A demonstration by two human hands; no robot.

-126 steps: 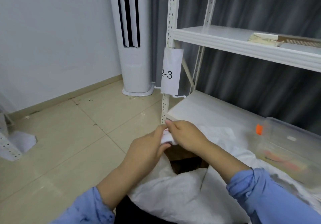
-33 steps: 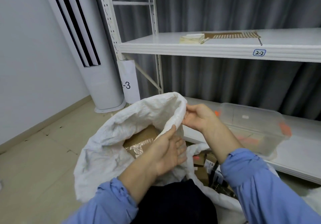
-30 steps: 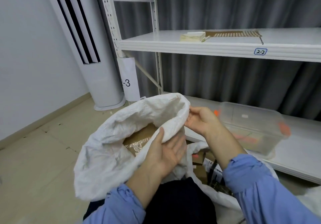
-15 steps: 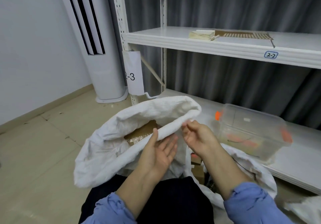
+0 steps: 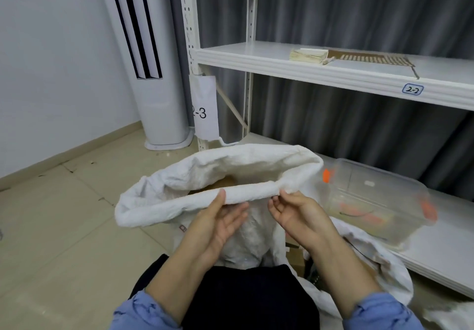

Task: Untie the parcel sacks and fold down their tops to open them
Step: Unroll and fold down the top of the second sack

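**A:** Sack (image 5: 195,176), white woven, standing on the floor (image 5: 64,214) right in front of the person, mouth wide open and the near rim rolled into a thick cuff. Brown cardboard shows inside, down at the back of the opening.

**B:** And the hands?

**A:** Left hand (image 5: 218,224) is under the cuff at about 6 o'clock on the mouth, palm up, thumb pressed against the roll, the other fingers (image 5: 238,214) loosely spread below it. Right hand (image 5: 297,214) sits at roughly 4 o'clock, fingertips curled and pinching the end of the roll where it meets the side wall.

**B:** So where's the risk?

**A:** To my eye, the roll is uneven. The near side is folded, the far rim at 12 o'clock stands tall and unfolded. Let go now and that stiff weave could spring the cuff back up. Only a light pinch is holding it.

**B:** Anything nearby to catch?

**A:** The clear plastic box (image 5: 372,201) on the low shelf (image 5: 436,252) at 3 o'clock is just beside the sack's right edge. A hard tug outward might drag the fabric against it. There's also a second sack (image 5: 369,255), slumped between the knee and that shelf, and pulling this one sideways could tip it onto that.

**B:** Contents spilling?

**A:** Possible if the sack leans; I can't tell how full it is.
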